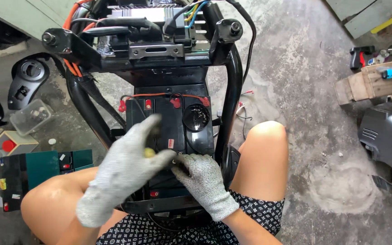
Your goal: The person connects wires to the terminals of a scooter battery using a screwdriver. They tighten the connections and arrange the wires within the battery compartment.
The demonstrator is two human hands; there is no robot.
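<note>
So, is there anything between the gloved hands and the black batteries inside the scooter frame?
Nothing visible stands between them. The left hand hovers over the black batteries, blurred, with a small yellow thing at its fingers. The right hand already rests on the batteries' near edge. The red wires run along the far edge, away from both hands.

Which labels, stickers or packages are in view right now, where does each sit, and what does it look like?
Small red-and-white rectangular sticker: on the black battery block in the frame, just above the gloved hands.
Yellow sticker: left end of the loose black-and-green battery on the floor, lower left.
Small white sticker: top of that same battery.
Clear plastic box: on the floor, left.
</note>
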